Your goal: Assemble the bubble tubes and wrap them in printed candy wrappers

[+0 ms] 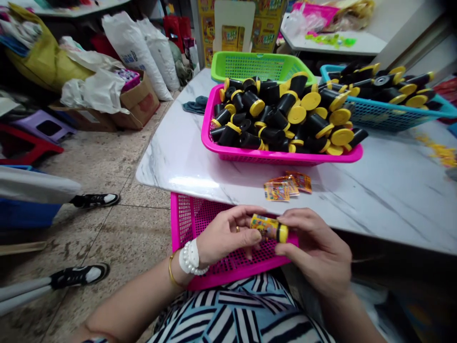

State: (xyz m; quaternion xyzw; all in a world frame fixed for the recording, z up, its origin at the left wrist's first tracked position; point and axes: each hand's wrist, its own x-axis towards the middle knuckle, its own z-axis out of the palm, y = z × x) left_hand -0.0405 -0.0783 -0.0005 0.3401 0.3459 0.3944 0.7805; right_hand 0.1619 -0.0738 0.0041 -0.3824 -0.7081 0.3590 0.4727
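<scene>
Canister over near pink basket, L hand clamped on labelled body, R hand pinching yellow cap end. Orange pkts on counter, just nr side of far pink basket w/ yellow-capped black tubes.

Lettering on tube, sachets, boxes and sack is unreadable.

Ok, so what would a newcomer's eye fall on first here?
Probably the bright pink basket on the marbled table, heaped with black containers with yellow ends. Next, perhaps, the small yellow-labelled tube held between the left hand and right hand, above a second pink basket at the table's near edge. A blue basket to the right is piled with similar containers.
</scene>
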